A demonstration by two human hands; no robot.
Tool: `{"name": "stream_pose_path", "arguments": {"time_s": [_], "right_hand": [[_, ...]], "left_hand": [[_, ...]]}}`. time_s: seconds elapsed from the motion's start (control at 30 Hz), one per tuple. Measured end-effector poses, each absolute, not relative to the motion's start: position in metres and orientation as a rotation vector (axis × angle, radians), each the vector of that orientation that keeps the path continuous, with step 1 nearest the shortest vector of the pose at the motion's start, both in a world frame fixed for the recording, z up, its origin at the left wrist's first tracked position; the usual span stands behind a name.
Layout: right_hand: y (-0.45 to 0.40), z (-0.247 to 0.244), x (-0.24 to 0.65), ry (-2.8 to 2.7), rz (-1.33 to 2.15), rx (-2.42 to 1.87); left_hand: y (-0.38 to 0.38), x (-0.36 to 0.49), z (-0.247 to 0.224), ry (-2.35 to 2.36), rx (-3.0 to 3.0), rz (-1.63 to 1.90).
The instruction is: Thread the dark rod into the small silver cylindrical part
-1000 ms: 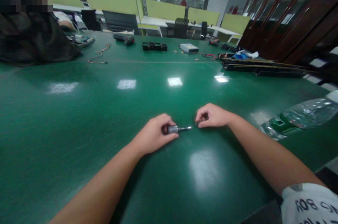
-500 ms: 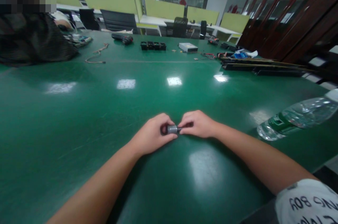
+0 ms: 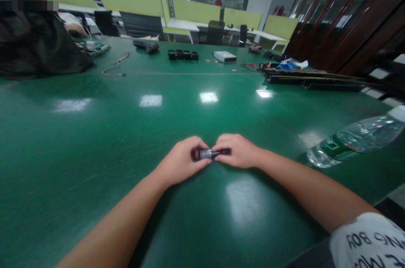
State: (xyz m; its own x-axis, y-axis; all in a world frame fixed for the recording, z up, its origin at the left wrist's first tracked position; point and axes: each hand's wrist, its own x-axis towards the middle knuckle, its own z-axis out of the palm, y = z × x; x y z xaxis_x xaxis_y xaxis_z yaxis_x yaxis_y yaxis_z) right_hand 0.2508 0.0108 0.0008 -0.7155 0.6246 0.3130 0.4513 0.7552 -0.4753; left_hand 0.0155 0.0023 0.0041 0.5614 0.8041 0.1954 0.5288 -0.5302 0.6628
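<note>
Near the middle of the green table [image 3: 177, 116], a small silver cylinder [image 3: 205, 154] lies crosswise between my two hands. My left hand [image 3: 182, 164] pinches it with thumb on the near side and fingers on the far side; its dark left end sits inside the curl of that hand. From its right end a thin dark rod [image 3: 225, 151] runs into my right hand [image 3: 241, 152], whose thumb and fingertips are closed on it. The fingertips of both hands almost meet. What exactly the piece is, I cannot make out.
A clear water bottle [image 3: 351, 141] lies at the right. Along the far side are black fans [image 3: 182, 54], a grey drive box [image 3: 224, 56], a cable [image 3: 115, 65] and black rails [image 3: 313, 78]. A person in dark clothing [image 3: 38, 46] is at the far left.
My right fingertips have shifted slightly left toward the silver cylinder, and more of the dark rod shows within that hand. The left hand keeps its hold almost unmoved.
</note>
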Motion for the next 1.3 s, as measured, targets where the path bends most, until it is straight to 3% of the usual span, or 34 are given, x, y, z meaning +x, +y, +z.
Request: {"name": "stream_pose_path", "arguments": {"time_s": [1.3], "right_hand": [[0.0126,0.0028,0.2595,-2.465,0.526,-0.801]], "left_hand": [[0.0027,0.014,0.0035,1.038,2.272,0.663]]}}
